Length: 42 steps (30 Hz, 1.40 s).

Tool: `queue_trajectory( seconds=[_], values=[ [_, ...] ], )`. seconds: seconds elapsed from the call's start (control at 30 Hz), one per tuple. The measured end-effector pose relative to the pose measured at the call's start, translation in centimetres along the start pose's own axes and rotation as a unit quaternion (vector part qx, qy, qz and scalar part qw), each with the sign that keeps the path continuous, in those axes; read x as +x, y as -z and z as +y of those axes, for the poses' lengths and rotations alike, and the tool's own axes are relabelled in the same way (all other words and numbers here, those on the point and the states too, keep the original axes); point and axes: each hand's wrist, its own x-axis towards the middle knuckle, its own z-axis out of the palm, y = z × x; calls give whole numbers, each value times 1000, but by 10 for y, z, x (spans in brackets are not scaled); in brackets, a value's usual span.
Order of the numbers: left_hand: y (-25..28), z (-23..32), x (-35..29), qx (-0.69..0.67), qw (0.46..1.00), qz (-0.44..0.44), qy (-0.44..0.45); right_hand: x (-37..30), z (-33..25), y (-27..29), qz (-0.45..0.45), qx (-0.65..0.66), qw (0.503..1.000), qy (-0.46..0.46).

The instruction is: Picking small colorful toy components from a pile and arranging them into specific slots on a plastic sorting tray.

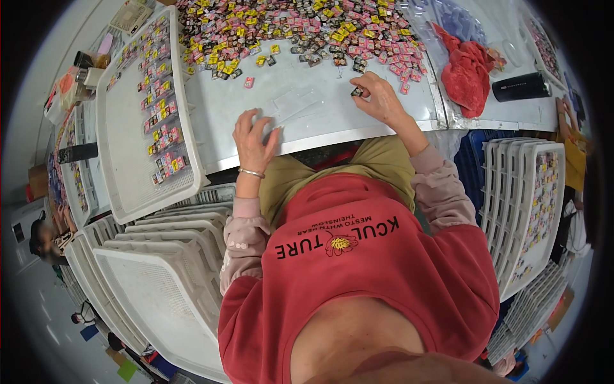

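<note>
Between the thumb and fingertips of my right hand [384,101] is a small black piece [356,92] with a printed face. It is held over the white table, just in front of a big heap of small pink, yellow and black pieces [294,29]. My left hand [254,142] hovers at the table's near edge, fingers bent and apart, with nothing in it. A clear, flat plastic holder [297,104] lies on the table between both hands. One pink piece [249,82] rests alone beyond my left hand.
At my left, a white tray [128,121] carries grouped rows of pieces along its right side. Stacked white trays [157,275] stand below it, and more trays [536,211] stand at my right. A red cloth [465,73] and a black bottle [521,87] lie on the table's right part.
</note>
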Motion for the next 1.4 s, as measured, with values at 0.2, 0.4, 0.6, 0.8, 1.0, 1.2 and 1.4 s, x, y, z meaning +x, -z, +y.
queue_trajectory(
  seconds=[0.2, 0.4, 0.6, 0.8, 1.0, 1.2, 1.4],
  values=[
    [9, 38, 27, -253, 955, 32, 150, 16, -31, -23, 27, 414, 909, -37],
    [-18, 59, 48, -601, 741, -13, 298, 37, -98, -28, -8, 297, 954, 31],
    [8, 30, 55, -545, 783, -89, 287, 71, -101, -15, -232, 372, 897, -47],
    [21, 17, 65, -468, 822, -184, 268, 95, -105, -29, -275, 261, 924, 52],
    [16, 12, 53, -583, 754, -86, 290, 90, -115, -32, -245, 441, 862, -53],
    [26, 1, 53, -639, 693, -167, 287, 92, -109, -22, -328, 419, 846, 22],
    [35, -5, 61, -623, 699, -217, 275, 106, -120, -14, -347, 253, 897, 108]
  ],
)
